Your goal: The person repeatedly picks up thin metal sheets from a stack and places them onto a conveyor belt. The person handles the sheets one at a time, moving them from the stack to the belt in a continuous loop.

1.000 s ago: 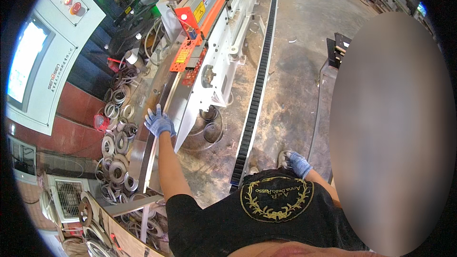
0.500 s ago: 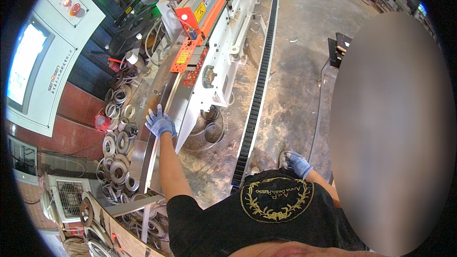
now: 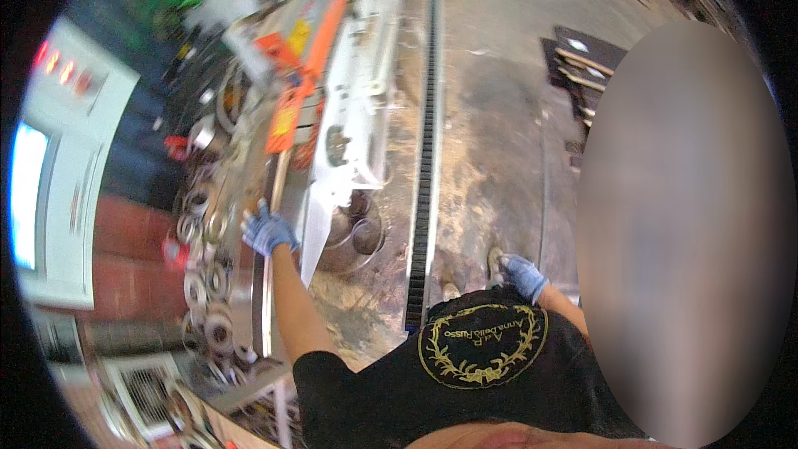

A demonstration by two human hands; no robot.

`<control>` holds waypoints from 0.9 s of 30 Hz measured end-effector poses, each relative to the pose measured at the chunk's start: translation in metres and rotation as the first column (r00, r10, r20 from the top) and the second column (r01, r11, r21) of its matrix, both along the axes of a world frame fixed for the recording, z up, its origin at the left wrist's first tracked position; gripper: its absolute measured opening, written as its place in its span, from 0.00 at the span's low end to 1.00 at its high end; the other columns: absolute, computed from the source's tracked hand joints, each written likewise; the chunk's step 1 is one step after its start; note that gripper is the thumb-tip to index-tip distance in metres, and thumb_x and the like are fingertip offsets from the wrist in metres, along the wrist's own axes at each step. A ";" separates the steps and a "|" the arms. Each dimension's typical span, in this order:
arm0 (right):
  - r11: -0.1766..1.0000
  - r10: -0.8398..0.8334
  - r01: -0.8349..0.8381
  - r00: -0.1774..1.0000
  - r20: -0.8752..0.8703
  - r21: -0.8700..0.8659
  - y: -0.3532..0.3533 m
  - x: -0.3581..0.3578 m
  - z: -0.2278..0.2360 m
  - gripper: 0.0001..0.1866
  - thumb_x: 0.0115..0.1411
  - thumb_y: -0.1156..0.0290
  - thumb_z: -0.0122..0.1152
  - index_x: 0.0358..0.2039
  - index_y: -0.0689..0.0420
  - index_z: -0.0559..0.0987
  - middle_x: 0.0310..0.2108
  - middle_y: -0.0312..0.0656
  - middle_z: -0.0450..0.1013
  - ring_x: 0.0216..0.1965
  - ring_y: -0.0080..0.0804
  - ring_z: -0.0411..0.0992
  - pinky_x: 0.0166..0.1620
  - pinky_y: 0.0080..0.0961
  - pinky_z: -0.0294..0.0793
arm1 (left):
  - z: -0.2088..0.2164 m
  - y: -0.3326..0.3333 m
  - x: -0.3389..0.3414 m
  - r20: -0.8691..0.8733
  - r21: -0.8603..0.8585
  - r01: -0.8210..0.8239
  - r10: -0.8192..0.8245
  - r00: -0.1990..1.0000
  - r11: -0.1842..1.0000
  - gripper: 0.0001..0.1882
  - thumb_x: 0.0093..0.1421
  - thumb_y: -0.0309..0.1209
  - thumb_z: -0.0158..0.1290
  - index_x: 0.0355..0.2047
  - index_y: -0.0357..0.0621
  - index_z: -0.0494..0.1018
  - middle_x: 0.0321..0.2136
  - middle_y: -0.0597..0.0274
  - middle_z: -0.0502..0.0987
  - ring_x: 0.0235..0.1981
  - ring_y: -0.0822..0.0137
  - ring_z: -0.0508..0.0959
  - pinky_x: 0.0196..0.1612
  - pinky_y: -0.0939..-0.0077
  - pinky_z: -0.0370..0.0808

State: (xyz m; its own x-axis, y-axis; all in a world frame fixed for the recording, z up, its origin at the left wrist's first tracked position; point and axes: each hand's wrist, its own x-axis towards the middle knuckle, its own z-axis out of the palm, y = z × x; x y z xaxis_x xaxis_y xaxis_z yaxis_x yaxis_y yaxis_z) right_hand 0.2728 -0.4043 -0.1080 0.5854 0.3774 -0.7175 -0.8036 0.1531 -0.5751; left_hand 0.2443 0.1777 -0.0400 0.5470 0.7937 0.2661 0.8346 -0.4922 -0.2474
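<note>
My left hand, in a blue-grey knit glove, lies with its fingers apart on a long narrow board with a pale edge. The board runs along the bed of a white machine toward an orange guard. Motion blur softens the fingertips, and part of the board is hidden under the hand. Low at my right side hangs my right hand, gloved alike. Its fingers look loosely stretched out, with nothing visible in them; it is above the floor near my shoe.
Left of the machine lie many rolls of edging strip. A control cabinet with a lit screen stands at far left. A black roller track crosses the floor. Dark boards are stacked at right, beside a large blurred patch.
The view has turned, so the machine and cabinet sit farther left and more of the dark boards shows. My left hand stays on the board; my right hand still hangs low.
</note>
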 end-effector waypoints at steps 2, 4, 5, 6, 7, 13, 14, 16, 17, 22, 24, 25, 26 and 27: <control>0.990 0.037 -0.018 0.990 0.137 -0.138 -0.012 -0.004 -0.002 0.13 0.57 0.64 0.56 0.38 0.59 0.76 0.35 0.40 0.73 0.38 0.30 0.70 0.43 0.26 0.70 | 0.002 -0.006 0.031 -0.084 0.045 0.021 -0.017 0.996 0.999 0.23 0.60 0.44 0.40 0.57 0.74 0.59 0.59 0.60 0.57 0.57 0.56 0.60 0.56 0.56 0.57; 0.956 0.129 -0.072 0.973 0.190 -0.285 -0.022 -0.004 0.029 0.19 0.58 0.57 0.55 0.40 0.60 0.75 0.36 0.40 0.72 0.37 0.30 0.68 0.43 0.30 0.69 | 0.012 -0.015 0.050 0.019 -0.100 -0.041 0.043 0.999 0.994 0.23 0.59 0.45 0.40 0.57 0.75 0.59 0.56 0.55 0.60 0.53 0.54 0.65 0.52 0.54 0.62; 0.922 0.209 -0.107 0.947 0.243 -0.373 -0.033 -0.003 0.015 0.17 0.59 0.58 0.53 0.40 0.58 0.74 0.32 0.36 0.71 0.33 0.28 0.67 0.38 0.26 0.69 | 0.002 0.008 0.049 0.079 -0.215 -0.117 0.136 0.988 0.970 0.23 0.60 0.47 0.39 0.57 0.77 0.58 0.56 0.52 0.61 0.52 0.52 0.65 0.52 0.54 0.62; 0.963 0.011 0.013 0.996 0.084 -0.270 -0.040 -0.004 0.019 0.16 0.58 0.57 0.55 0.40 0.56 0.73 0.33 0.38 0.72 0.34 0.30 0.70 0.36 0.29 0.71 | -0.006 0.009 0.060 0.086 -0.119 -0.135 0.146 0.986 0.984 0.24 0.59 0.49 0.40 0.57 0.77 0.57 0.56 0.50 0.60 0.53 0.51 0.65 0.52 0.53 0.62; 0.973 -0.086 0.105 0.992 0.096 -0.207 -0.053 -0.005 0.011 0.17 0.56 0.57 0.57 0.40 0.54 0.73 0.35 0.39 0.73 0.35 0.31 0.71 0.34 0.30 0.71 | -0.009 0.007 0.070 0.103 -0.018 -0.162 0.163 0.981 0.987 0.25 0.58 0.52 0.41 0.58 0.77 0.57 0.56 0.48 0.59 0.53 0.49 0.64 0.52 0.52 0.62; 0.874 -0.376 0.379 0.924 0.072 -0.304 -0.141 0.073 -0.063 0.14 0.51 0.58 0.62 0.32 0.54 0.77 0.28 0.37 0.71 0.27 0.29 0.67 0.29 0.29 0.68 | -0.036 -0.040 0.051 0.425 0.239 0.298 -0.376 0.824 0.924 0.26 0.59 0.50 0.42 0.58 0.67 0.58 0.58 0.50 0.58 0.54 0.50 0.63 0.53 0.54 0.62; 0.875 -0.446 0.441 0.895 0.022 -0.198 -0.153 0.092 -0.068 0.15 0.50 0.57 0.62 0.33 0.54 0.76 0.28 0.38 0.72 0.26 0.30 0.67 0.28 0.29 0.68 | -0.031 -0.075 0.048 0.445 0.269 0.454 -0.528 0.724 0.849 0.25 0.60 0.47 0.43 0.57 0.58 0.60 0.57 0.51 0.59 0.54 0.53 0.64 0.52 0.60 0.65; 0.792 -0.561 0.555 0.826 0.054 -0.254 -0.189 0.145 -0.091 0.19 0.50 0.56 0.62 0.39 0.53 0.74 0.31 0.38 0.72 0.29 0.32 0.70 0.34 0.33 0.70 | -0.011 -0.153 0.031 0.332 0.375 0.623 -0.727 0.601 0.686 0.25 0.60 0.42 0.46 0.54 0.41 0.62 0.56 0.52 0.61 0.54 0.58 0.65 0.53 0.69 0.66; 0.701 -0.585 0.591 0.797 0.151 -0.398 -0.204 0.174 -0.112 0.23 0.51 0.55 0.61 0.45 0.51 0.72 0.35 0.37 0.73 0.32 0.32 0.72 0.40 0.36 0.71 | -0.018 -0.176 0.018 0.498 0.215 0.667 -0.668 0.553 0.713 0.27 0.60 0.40 0.48 0.55 0.39 0.61 0.57 0.52 0.60 0.54 0.58 0.65 0.55 0.70 0.65; 0.002 -0.002 0.468 0.884 0.468 -0.884 -0.208 0.258 -0.025 0.25 0.48 0.53 0.60 0.48 0.43 0.71 0.49 0.44 0.66 0.49 0.41 0.65 0.48 0.37 0.66 | -0.017 -0.250 -0.034 0.771 -0.133 0.760 -0.416 0.482 0.636 0.32 0.56 0.36 0.53 0.56 0.34 0.56 0.56 0.52 0.60 0.54 0.60 0.64 0.58 0.71 0.61; -0.121 0.125 0.341 0.937 0.327 -0.932 -0.219 0.280 -0.013 0.25 0.49 0.51 0.59 0.49 0.40 0.71 0.55 0.41 0.60 0.55 0.39 0.59 0.52 0.42 0.60 | -0.013 -0.264 -0.043 0.726 -0.110 0.744 -0.458 0.513 0.659 0.32 0.55 0.33 0.54 0.56 0.33 0.56 0.56 0.53 0.61 0.54 0.61 0.64 0.58 0.71 0.60; -0.233 0.177 0.326 0.941 0.290 -0.916 -0.226 0.284 -0.018 0.25 0.49 0.50 0.58 0.49 0.40 0.71 0.53 0.42 0.62 0.54 0.40 0.60 0.53 0.43 0.59 | -0.010 -0.269 -0.043 0.723 -0.164 0.729 -0.422 0.547 0.665 0.32 0.54 0.32 0.54 0.56 0.33 0.56 0.56 0.54 0.61 0.54 0.61 0.65 0.58 0.70 0.60; -0.266 0.227 0.326 0.936 0.270 -0.907 -0.234 0.288 -0.020 0.25 0.49 0.50 0.58 0.48 0.41 0.71 0.52 0.42 0.63 0.54 0.41 0.60 0.54 0.43 0.57 | -0.002 -0.278 -0.043 0.721 -0.218 0.710 -0.380 0.580 0.670 0.32 0.54 0.32 0.54 0.56 0.33 0.56 0.56 0.54 0.61 0.53 0.62 0.65 0.58 0.70 0.60; -0.298 0.274 0.326 0.930 0.247 -0.897 -0.239 0.290 -0.021 0.25 0.49 0.50 0.57 0.48 0.41 0.72 0.51 0.43 0.64 0.54 0.41 0.60 0.54 0.44 0.56 | 0.003 -0.287 -0.041 0.715 -0.271 0.689 -0.338 0.611 0.672 0.33 0.53 0.31 0.54 0.56 0.33 0.56 0.56 0.54 0.60 0.53 0.62 0.65 0.58 0.69 0.60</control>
State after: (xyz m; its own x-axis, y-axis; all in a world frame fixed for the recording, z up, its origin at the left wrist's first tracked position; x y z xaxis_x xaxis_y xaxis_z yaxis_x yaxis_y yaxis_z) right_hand 0.5631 -0.6435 -0.1286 0.7907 -0.6083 0.0688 -0.5982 -0.7916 -0.1248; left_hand 0.2032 -0.1092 -0.0374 0.7781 0.5233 0.3474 0.2669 -0.7761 0.5714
